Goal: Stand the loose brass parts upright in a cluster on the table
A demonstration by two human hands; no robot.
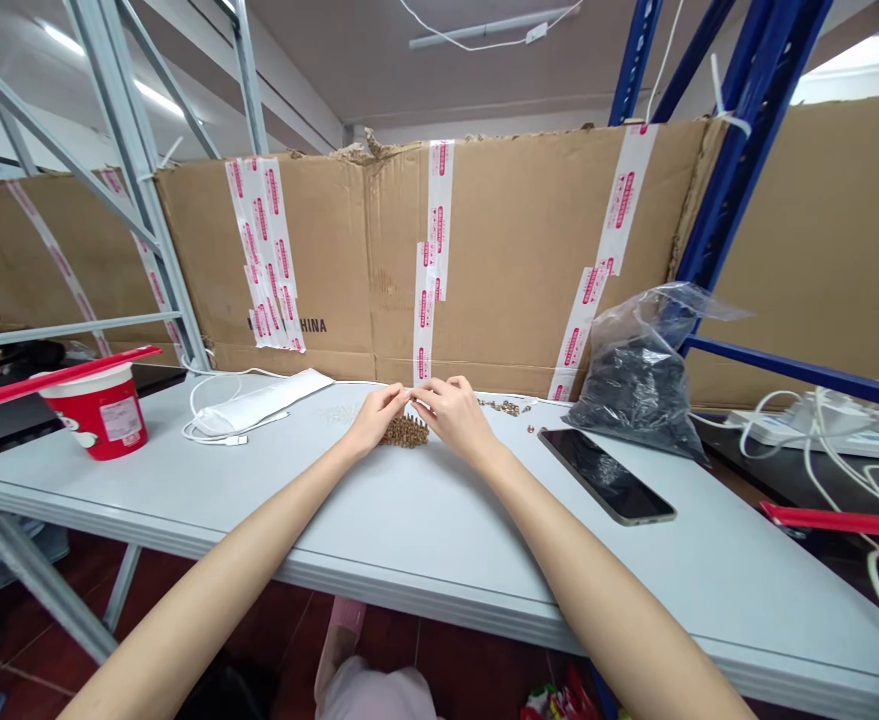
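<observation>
My left hand [376,418] and my right hand [451,408] meet at the fingertips over the middle of the table. Both are closed in a pinch around something too small to name. Just below the fingers lies a pile of small brass-coloured pieces [407,432], partly covered by my hands. To the right of my right hand are some loose brass-coloured pieces [510,408]. Left of my left hand, small clear pieces [340,413] are scattered on the table.
A red cup [113,420] stands at the left, beside a white cable [218,438] and a white sleeve-like packet [274,402]. On the right are a phone [608,475] and a clear bag of black material [634,385]. A cardboard wall [514,260] borders the grey table [439,530].
</observation>
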